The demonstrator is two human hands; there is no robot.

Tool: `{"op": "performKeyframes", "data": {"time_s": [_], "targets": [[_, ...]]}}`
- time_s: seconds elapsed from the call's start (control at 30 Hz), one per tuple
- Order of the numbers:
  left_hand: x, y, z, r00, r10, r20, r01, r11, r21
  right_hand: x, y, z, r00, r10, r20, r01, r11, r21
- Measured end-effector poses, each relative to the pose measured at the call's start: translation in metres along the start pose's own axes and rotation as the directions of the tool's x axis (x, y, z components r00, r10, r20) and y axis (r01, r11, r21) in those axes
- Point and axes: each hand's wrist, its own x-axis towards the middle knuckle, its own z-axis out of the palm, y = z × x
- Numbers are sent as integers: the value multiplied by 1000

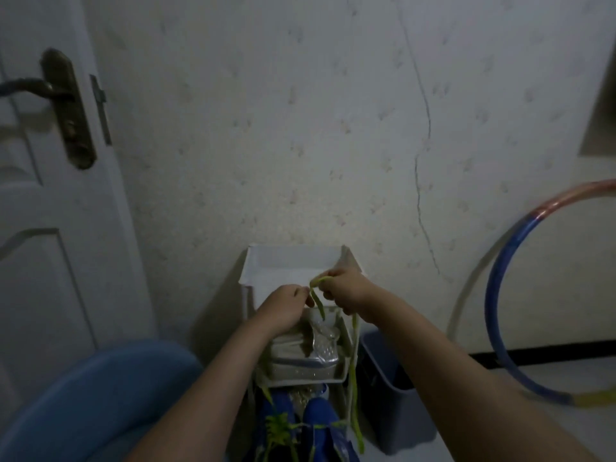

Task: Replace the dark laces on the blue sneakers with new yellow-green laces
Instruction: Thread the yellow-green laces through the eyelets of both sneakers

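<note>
Flat, limp yellow-green lace (ribbon-like) pinched by left hand, gripped by right hand, dangling to blue sneakers

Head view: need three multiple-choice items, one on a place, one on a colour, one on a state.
1. Where is the blue and pink plastic hoop?
A. Leaning on the wall, to the right of the white plastic rack
B. Lying flat on top of the rack
C. Looped round the person's arm

2. What colour is the long flat fabric lace held between the left hand and the right hand?
A. Dark
B. Yellow-green
C. White

3. What is the right hand doing?
A. Lying flat and open on the floor
B. Gripping the lace, raised above the rack
C. Hanging idle, holding nothing

Answers:
1 A: the hoop's arc stands against the wall beside the rack.
2 B: the strip between the hands is yellow-green.
3 B: its fingers curl round the lace over the rack's top tray.
</note>
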Motion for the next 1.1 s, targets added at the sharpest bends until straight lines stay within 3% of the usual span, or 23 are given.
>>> {"op": "performKeyframes", "data": {"time_s": [0.1, 0.2, 0.33, 0.4, 0.47, 0.57, 0.67, 0.77, 1.0, 1.1], "targets": [[-3, -34, 24, 996, -58, 66, 53, 996, 70, 3, 42, 19, 992, 86, 95, -79, 994, -70], [-4, -67, 48, 978, -125, 165, 76, 958, 276, 10, 87, 37, 978, 145, 152, -114, 974, -194], [-5, -108, 81, 942, -234, 242, 22, 758, 651, 25, 142, 55, 961, 228, 158, -171, 935, -311], [-5, -128, 97, 894, -317, 317, -35, 657, 753, 32, 166, 60, 947, 276, 164, -184, 885, -428], [-2, -143, 109, 849, -344, 400, -95, 645, 758, 39, 184, 65, 942, 263, 207, -121, 844, -523], [4, -153, 127, 827, -242, 508, -167, 756, 633, 47, 207, 75, 926, 293, 238, -96, 793, -601], [5, -156, 147, 850, -155, 503, -207, 780, 590, 51, 221, 84, 910, 312, 274, -35, 715, -699], [5, -161, 164, 850, -141, 508, -247, 744, 621, 53, 229, 94, 900, 264, 348, 59, 716, -696], [12, -167, 159, 906, -141, 399, -195, 697, 690, 52, 237, 108, 825, 315, 470, 186, 633, -752], [14, -167, 140, 949, -163, 271, -108, 638, 763, 53, 237, 109, 828, 306, 470, 200, 623, -756]]}}
